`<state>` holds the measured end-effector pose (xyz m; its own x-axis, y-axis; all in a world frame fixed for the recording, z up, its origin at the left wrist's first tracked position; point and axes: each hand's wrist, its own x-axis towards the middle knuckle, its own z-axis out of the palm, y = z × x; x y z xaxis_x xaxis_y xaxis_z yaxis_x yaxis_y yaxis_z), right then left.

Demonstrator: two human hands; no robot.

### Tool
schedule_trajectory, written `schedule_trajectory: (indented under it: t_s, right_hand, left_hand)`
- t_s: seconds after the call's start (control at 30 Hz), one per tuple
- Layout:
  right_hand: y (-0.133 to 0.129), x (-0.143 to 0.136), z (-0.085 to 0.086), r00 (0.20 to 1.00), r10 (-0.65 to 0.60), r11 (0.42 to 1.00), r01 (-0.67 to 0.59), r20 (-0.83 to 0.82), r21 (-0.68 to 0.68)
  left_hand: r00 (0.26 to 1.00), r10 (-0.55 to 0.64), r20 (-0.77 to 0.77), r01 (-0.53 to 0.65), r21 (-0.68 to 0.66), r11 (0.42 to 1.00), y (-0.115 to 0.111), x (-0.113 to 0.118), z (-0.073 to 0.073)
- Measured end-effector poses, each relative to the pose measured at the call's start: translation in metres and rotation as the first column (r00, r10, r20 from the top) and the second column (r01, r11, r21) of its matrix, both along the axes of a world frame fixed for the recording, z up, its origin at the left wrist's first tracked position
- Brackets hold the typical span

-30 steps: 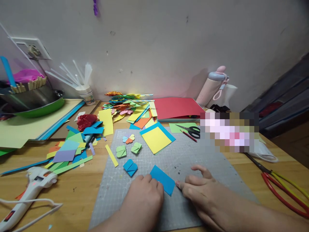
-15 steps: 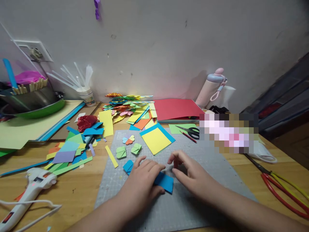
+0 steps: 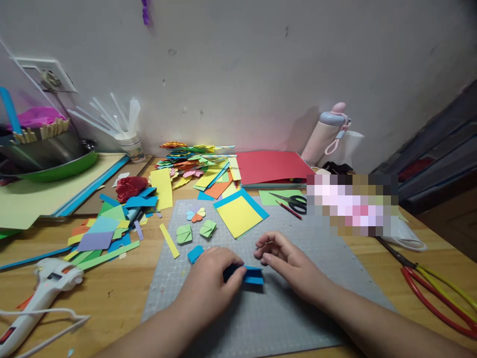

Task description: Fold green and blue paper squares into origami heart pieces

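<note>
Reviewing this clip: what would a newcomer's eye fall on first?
Probably the big red sheet at the back centre, then the jumble of paper scraps on the left. Nearer, at front centre, the left hand grips a creased blue paper over the grey cutting mat, while the right hand hovers by the paper's end.

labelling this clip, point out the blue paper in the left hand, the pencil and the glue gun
Blue paper (image 3: 254,280): head view, on the lower flap of its uncovered end.
Pencil (image 3: 289,210): head view, middle of its red shaft.
Glue gun (image 3: 42,296): head view, upper part of its white handle.
</note>
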<state>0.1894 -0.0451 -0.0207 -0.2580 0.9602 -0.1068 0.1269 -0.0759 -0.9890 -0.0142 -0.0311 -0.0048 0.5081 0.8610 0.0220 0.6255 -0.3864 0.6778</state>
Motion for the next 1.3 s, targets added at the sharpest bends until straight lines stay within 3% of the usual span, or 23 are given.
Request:
schedule_trajectory:
  t_s: [0.1, 0.23, 0.33, 0.43, 0.6, 0.73, 0.93, 1.1, 1.3]
  right_hand:
    - [-0.001, 0.001, 0.000, 0.999, -0.011, 1.000, 0.011, -0.047, -0.016]
    - [-0.011, -0.006, 0.000, 0.965, -0.034, 0.994, 0.007, -0.259, -0.105]
    - [-0.022, -0.016, 0.002, 0.898, 0.038, 0.953, -0.164, -0.438, -0.255]
    - [-0.027, -0.022, 0.005, 0.905, 0.026, 0.942, -0.164, -0.425, -0.293]
    - [-0.023, -0.015, 0.007, 0.941, -0.057, 0.952, -0.050, -0.334, -0.301]
    - [-0.017, -0.009, 0.008, 0.904, -0.015, 0.928, -0.147, -0.426, -0.343]
    - [-0.011, -0.008, 0.011, 0.880, -0.169, 0.890, -0.057, -0.445, -0.452]
    - [-0.011, -0.007, 0.011, 0.888, -0.085, 0.897, -0.130, -0.452, -0.423]
    - [-0.021, -0.010, 0.009, 0.916, 0.062, 0.932, -0.196, -0.396, -0.306]
  left_hand:
    - [1.000, 0.030, 0.010, -0.030, 0.074, 0.997, -0.003, -0.001, 0.002]
    - [0.977, 0.090, 0.192, -0.141, 0.271, 0.952, -0.006, -0.004, 0.004]
    - [0.961, 0.014, 0.278, -0.121, 0.374, 0.920, -0.011, -0.004, 0.004]
    - [0.954, -0.111, 0.277, -0.015, 0.418, 0.908, -0.017, -0.001, 0.002]
    - [0.924, 0.006, 0.383, -0.102, 0.232, 0.967, -0.017, 0.000, -0.001]
    - [0.944, -0.076, 0.322, 0.045, 0.103, 0.994, -0.010, -0.002, 0.003]
    - [0.957, -0.187, 0.223, 0.178, 0.056, 0.982, -0.010, -0.002, 0.010]
    - [0.942, -0.069, 0.330, 0.094, -0.062, 0.994, -0.007, 0.000, 0.003]
    - [0.842, 0.124, 0.525, 0.009, -0.243, 0.970, -0.003, 0.000, -0.001]
